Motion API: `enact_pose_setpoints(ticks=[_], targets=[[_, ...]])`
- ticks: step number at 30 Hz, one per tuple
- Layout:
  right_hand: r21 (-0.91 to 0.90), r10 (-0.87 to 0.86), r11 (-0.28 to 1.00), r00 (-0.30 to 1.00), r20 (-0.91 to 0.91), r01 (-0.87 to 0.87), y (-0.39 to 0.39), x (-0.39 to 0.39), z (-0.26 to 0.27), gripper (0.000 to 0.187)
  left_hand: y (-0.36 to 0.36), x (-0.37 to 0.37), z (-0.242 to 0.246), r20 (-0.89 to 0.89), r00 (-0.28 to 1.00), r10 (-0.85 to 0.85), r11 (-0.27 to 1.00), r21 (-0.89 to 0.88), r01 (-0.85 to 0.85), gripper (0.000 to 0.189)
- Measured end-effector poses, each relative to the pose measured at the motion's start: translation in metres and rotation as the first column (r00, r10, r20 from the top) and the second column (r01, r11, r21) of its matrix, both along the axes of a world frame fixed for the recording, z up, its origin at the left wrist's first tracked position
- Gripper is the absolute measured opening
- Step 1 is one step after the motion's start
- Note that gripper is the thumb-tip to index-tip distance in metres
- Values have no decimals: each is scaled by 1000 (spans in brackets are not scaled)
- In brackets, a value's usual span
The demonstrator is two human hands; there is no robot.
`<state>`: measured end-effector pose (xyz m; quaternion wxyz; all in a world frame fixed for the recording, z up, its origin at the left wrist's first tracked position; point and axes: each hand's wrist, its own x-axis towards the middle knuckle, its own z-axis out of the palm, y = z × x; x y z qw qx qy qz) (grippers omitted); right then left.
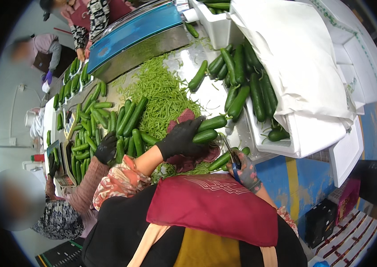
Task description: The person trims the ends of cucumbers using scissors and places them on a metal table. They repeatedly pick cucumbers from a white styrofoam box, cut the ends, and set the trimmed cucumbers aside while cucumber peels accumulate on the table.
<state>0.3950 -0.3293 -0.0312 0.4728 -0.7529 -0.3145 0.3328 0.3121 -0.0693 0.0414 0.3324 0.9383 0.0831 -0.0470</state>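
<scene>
My left hand (183, 138), in a black glove, holds two green cucumbers (212, 123) side by side, their stem ends toward the right. In my right hand (248, 170), which wears a patterned grey glove, are blue-handled scissors (236, 173). The scissor blades point up near the stem end of the lower cucumber; whether they touch the stem I cannot tell. Under my left hand lies a dark red cloth (185, 116). A broad heap of cut green stems (161, 90) spreads beyond it on the metal table. More cucumbers (220, 161) rest close to my right hand.
A white foam box (293, 133) of cucumbers (258, 96), partly under a white sheet (285, 50), stands on the right. Many cucumbers (98, 116) lie left, by a co-worker's gloved hand (106, 148). A blue-topped metal unit (138, 30) and other people are beyond.
</scene>
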Motion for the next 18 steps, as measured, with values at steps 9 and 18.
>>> enact_pose_setpoints(ticks=[9,18], targets=[[-15,181,983,966,186,-181,21,3,27,34,-2,-28,22,-63,990,128,916,-375,-143,87],[171,115,981,979,-168,-86,33,-4,24,34,-6,-44,6,22,988,152,885,-447,-127,81]])
